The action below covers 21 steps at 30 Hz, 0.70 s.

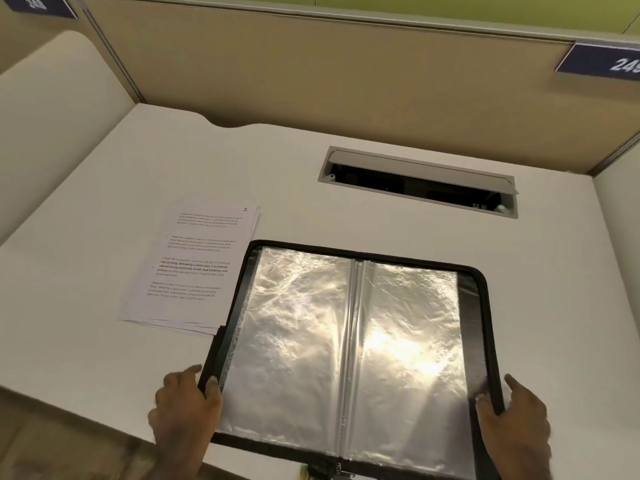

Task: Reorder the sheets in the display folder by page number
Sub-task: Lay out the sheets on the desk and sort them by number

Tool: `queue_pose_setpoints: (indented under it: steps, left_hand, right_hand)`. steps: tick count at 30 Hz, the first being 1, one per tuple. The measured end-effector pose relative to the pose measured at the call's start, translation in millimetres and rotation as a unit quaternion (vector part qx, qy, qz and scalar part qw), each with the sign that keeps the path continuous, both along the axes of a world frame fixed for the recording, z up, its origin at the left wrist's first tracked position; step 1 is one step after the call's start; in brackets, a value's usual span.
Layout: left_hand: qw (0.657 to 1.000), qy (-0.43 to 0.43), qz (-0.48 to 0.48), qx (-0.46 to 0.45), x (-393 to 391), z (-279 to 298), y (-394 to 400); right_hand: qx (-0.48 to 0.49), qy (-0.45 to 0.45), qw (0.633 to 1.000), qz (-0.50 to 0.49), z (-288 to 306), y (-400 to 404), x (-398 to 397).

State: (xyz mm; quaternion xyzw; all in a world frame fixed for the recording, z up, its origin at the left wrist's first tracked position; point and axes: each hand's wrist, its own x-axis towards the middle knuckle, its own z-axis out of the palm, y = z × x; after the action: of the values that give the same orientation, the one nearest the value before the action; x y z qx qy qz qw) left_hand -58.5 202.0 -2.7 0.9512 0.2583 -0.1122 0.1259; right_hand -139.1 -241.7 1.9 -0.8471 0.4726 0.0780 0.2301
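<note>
A black zip-edged display folder [479,292] lies open on the white desk, its two clear plastic sleeves [298,327] shining under the light with no sheets visible inside. My left hand [185,407] grips the folder's lower left edge, thumb on top. My right hand [512,414] grips the lower right edge the same way. A stack of printed sheets [194,261] lies just left of the folder; the top sheet carries a handwritten 1 in its upper right corner. The folder's left edge overlaps the stack's lower right corner.
The white desk [104,341] has a cable slot with an open grey flap [419,181] behind the folder. Beige partition walls [311,81] enclose the back and sides. The desk's front edge runs under my wrists.
</note>
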Motion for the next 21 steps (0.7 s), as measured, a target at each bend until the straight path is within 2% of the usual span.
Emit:
queue_pose_setpoints:
  steps: [7, 13, 16, 21]
  left_hand:
    - [0.999, 0.032, 0.027, -0.029, 1, 5, -11]
    - [0.996, 0.004, 0.056, -0.063, 11, -8, -1]
    - [0.996, 0.006, 0.044, -0.073, 13, -14, 0]
    - [0.994, -0.006, 0.018, -0.108, 8, 0, -30]
  right_hand:
    - [0.020, 0.079, 0.997, 0.010, -12, -5, -13]
    - [0.044, 0.063, 0.997, 0.020, -10, -10, -13]
    - [0.048, 0.027, 0.998, 0.015, -2, -16, -12]
    - [0.040, 0.042, 0.998, 0.000, -8, -42, -23]
